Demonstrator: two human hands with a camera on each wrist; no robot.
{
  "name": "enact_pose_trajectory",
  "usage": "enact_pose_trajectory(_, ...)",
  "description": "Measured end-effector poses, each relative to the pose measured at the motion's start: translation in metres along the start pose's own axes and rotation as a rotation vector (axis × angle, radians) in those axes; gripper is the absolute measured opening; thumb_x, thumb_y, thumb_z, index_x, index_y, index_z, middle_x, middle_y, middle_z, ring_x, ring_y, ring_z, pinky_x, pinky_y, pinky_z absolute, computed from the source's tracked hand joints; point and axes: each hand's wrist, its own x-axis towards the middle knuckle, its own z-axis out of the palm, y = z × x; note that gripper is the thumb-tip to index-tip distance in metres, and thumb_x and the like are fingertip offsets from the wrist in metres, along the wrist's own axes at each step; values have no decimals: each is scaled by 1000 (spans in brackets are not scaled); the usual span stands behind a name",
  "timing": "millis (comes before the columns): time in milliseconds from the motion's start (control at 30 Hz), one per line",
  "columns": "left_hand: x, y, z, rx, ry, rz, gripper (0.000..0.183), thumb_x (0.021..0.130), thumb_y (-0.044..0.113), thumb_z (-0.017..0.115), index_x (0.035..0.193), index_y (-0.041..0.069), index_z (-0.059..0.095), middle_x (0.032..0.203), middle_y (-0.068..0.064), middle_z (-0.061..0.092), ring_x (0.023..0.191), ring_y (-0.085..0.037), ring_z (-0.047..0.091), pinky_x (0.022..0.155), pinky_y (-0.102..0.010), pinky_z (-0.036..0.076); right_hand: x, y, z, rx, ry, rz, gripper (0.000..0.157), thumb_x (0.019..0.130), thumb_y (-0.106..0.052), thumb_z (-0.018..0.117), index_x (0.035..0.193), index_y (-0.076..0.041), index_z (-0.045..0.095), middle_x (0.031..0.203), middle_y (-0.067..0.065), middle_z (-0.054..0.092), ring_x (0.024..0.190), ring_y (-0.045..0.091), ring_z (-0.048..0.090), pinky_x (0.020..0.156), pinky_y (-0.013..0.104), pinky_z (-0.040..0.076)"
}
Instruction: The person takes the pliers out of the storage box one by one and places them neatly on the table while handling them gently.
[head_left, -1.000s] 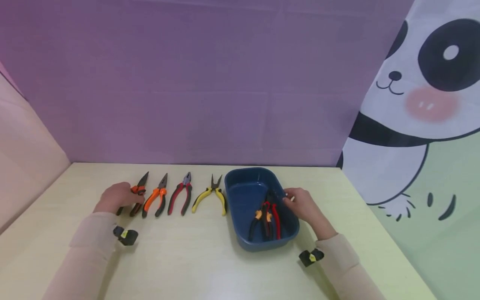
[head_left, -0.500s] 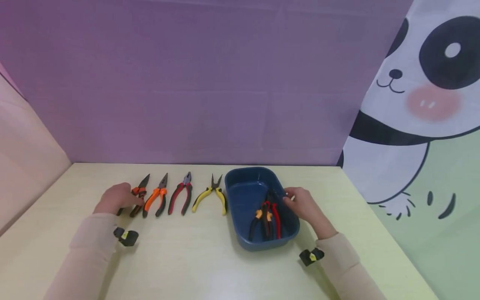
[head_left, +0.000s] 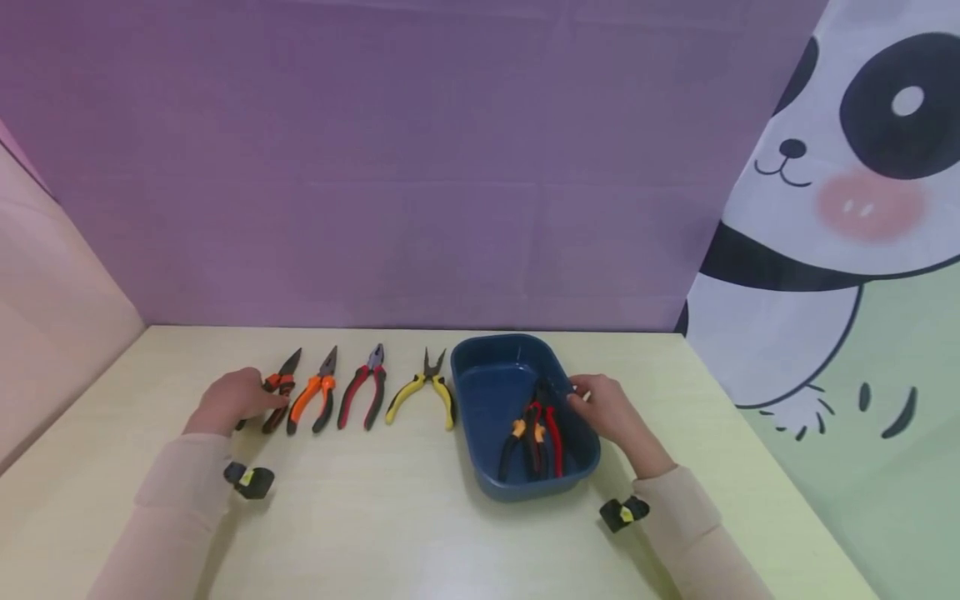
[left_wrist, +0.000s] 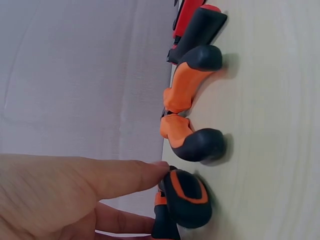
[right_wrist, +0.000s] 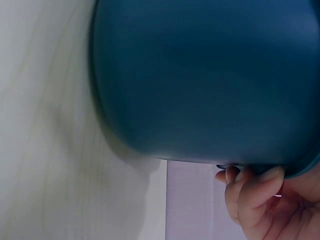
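Left hand [head_left: 234, 396] on the leftmost pliers [head_left: 281, 384], right hand [head_left: 604, 406] on the blue tray [head_left: 487, 400].
Left thumb and fingers hold the pliers' handles; since a second ago, that tool has edged slightly toward the orange pliers [head_left: 327, 384] on its right. The right hand pinches the tray's right rim, unmoved.

The pale tabletop [head_left: 360, 517] is carrying a blue tub [head_left: 483, 400], and to its left yellow-and-black pliers [head_left: 427, 379], red-and-black pliers [head_left: 372, 365], orange-and-black pliers [head_left: 326, 382] and (farthest left, partly hidden) orange-banded dark pliers [head_left: 281, 382] are resting in a row.
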Motion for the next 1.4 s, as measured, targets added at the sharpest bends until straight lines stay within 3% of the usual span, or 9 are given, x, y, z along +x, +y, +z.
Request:
enact_pose_trajectory(300,-3,1,1,-36,8,-21,46,88,33,60,98,-11,53,81,-15,53,71,-26,48,60,-33,40,-1,1,0,1,1,-2,27,85,-2,57,109,10,62,78,14,66,60,17,59,56,32,49)
enact_pose_trajectory(467,-6,3,-2,-21,39,9,44,89,33,59,92,-10,53,78,-15,52,69,-25,47,60,-34,40,-1,1,0,-5,1,1,26,86,-1,57,109,9,62,78,13,65,61,16,59,57,32,49)
enact_pose_trajectory(733,-9,7,-3,12,87,38,49,89,34,59,99,-14,52,84,-19,55,71,-27,49,61,-36,42,-1,0,0,-3,1,7,26,86,-1,57,109,9,62,78,14,65,61,17,59,58,33,49)
enact_pose_trajectory(900,-12,16,-3,41,104,33,46,90,31,58,99,-14,52,82,-18,55,70,-27,49,60,-35,42,-1,0,1,1,0,8,25,86,-1,58,108,8,63,78,13,65,61,16,58,57,32,49)
enact_pose_trajectory(1200,-21,43,-3,13,165,141,41,87,32,62,91,-8,54,72,-10,50,60,-21,46,52,-31,39,-2,0,1,2,-13,21,26,87,-1,57,110,9,62,79,13,65,62,16,58,57,32,49)
enact_pose_trajectory(1300,-26,55,-1,20,176,164,53,87,33,62,108,-15,53,92,-25,59,71,-29,54,61,-37,46,-1,0,1,2,-16,24,26,87,-2,57,110,8,62,79,12,65,62,16,58,57,32,49)
enact_pose_trajectory(1400,-31,67,1,45,188,192,64,88,33,61,123,-18,45,118,-35,52,92,-40,56,77,-47,48,0,-1,1,5,-22,38,26,87,-2,57,111,8,62,80,13,65,62,16,58,57,31,49)
